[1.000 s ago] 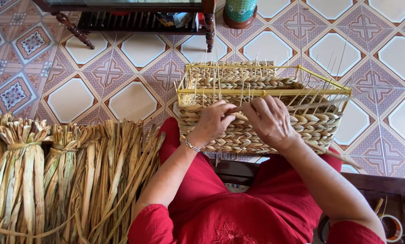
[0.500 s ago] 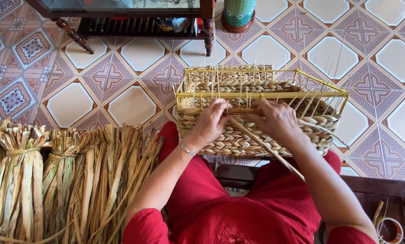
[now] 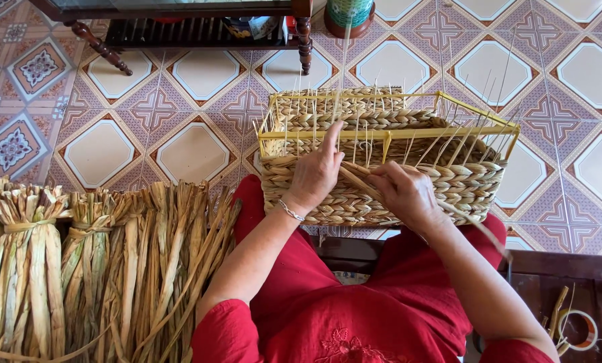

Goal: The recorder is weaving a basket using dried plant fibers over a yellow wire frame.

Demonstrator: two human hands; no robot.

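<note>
A half-woven rectangular basket (image 3: 408,181) on a yellow frame is seen at frame centre, resting on the red-clad lap, long axis running left-right, open top facing the upper frame edge; a loose straw strand (image 3: 415,195) is laid diagonally from centre toward lower right. The strand's end is hidden under the hands and its tail is hard to follow. The left hand (image 3: 316,173) is pressed on the weave, index finger extended upward, gripping nothing visible; the right hand (image 3: 403,193) is closed around the strand. Dried reed bundles (image 3: 79,262) are cut off at lower left.
</note>
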